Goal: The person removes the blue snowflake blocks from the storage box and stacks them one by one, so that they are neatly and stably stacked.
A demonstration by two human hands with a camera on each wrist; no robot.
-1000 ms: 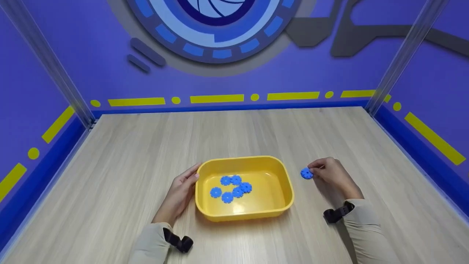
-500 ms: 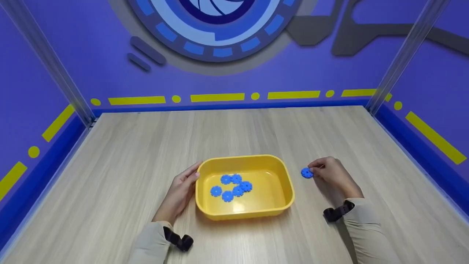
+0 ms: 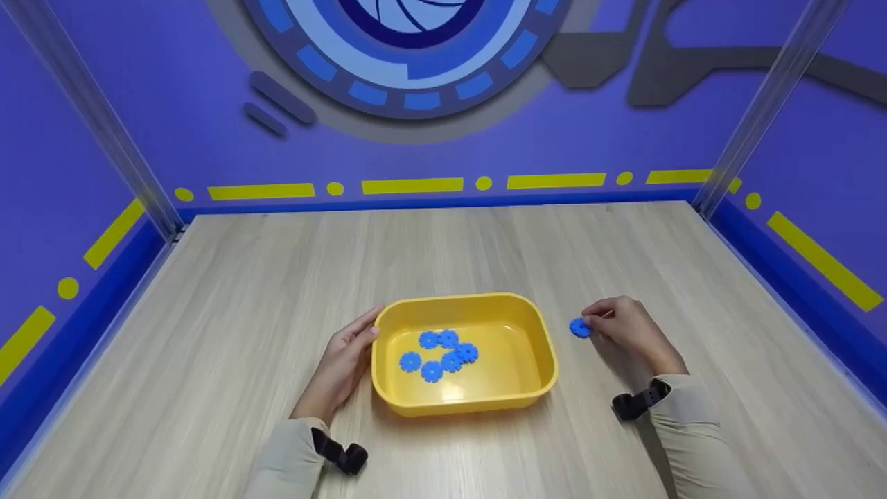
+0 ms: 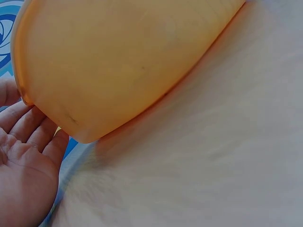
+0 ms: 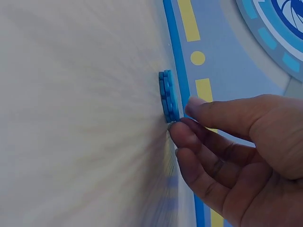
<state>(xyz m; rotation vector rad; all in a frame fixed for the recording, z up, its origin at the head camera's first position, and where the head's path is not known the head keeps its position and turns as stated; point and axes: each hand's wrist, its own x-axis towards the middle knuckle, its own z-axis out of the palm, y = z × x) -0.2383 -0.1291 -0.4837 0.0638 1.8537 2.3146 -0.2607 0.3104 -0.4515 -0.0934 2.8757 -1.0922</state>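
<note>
A yellow plastic tub stands at the middle front of the table, with several flat blue notched discs in its left half. My left hand grips its left side in the head view, thumb at the rim and fingers against the outer wall. The left wrist view shows that hand beside the tub's wall. Right of the tub, my right hand pinches at the edge of a blue notched disc. In the right wrist view it looks like two stacked discs, with curled fingertips at their edge.
The wooden table reaches back to a purple-blue wall with yellow marks. Side walls enclose it left and right. A black wrist camera is strapped over each beige sleeve.
</note>
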